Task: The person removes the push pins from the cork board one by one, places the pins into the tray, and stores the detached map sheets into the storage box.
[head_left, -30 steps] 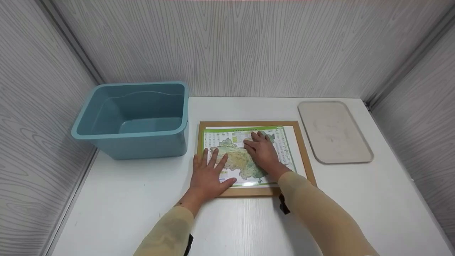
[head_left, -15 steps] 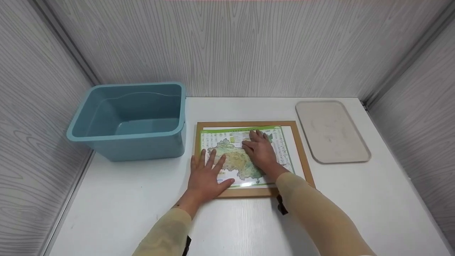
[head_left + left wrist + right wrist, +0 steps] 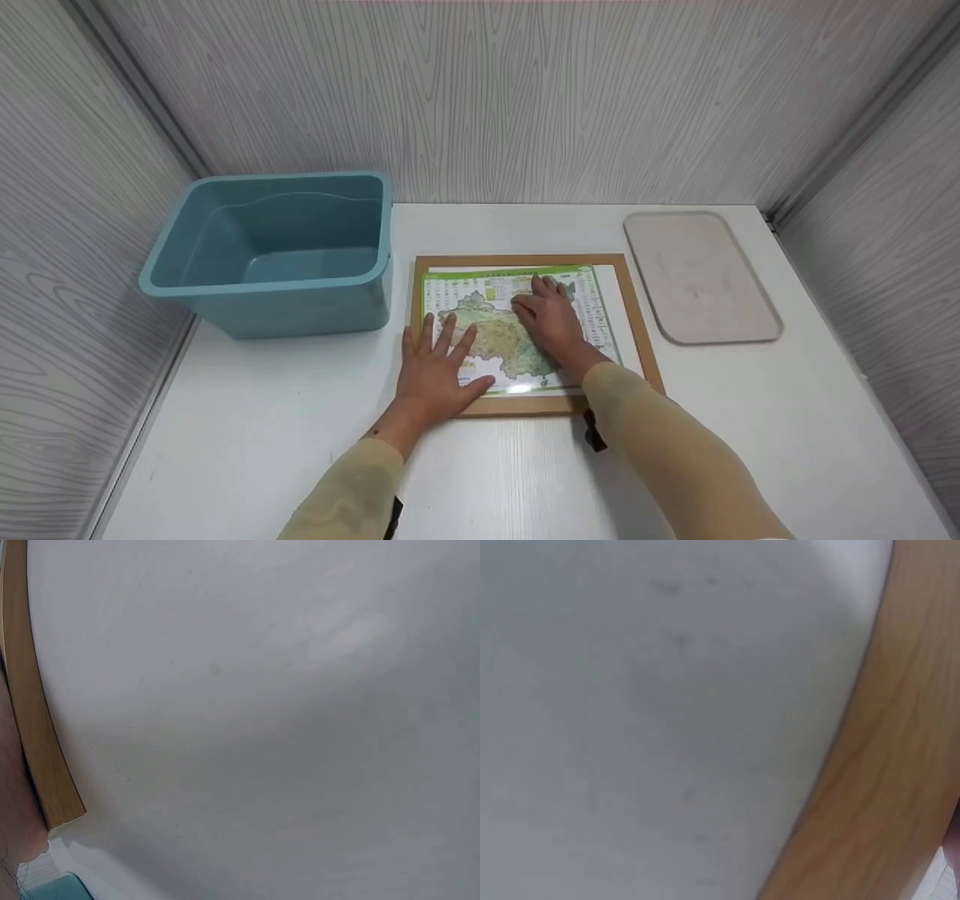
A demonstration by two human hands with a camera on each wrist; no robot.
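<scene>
While both palms lie flat — nothing grasped
Left hand (image 3: 433,369) fingers spread on wooden frame (image 3: 637,315) corner; right hand (image 3: 551,317) presses map (image 3: 480,315) — fingers straight

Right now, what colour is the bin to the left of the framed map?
Light blue; the bin shows best in the head view.

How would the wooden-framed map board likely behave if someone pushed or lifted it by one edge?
The map board lies flat under both hands, so it probably stays stiff, not floppy. Its flat shape should slide on the smooth white table, never roll. The glossy map sheet may feel slippery.
</scene>
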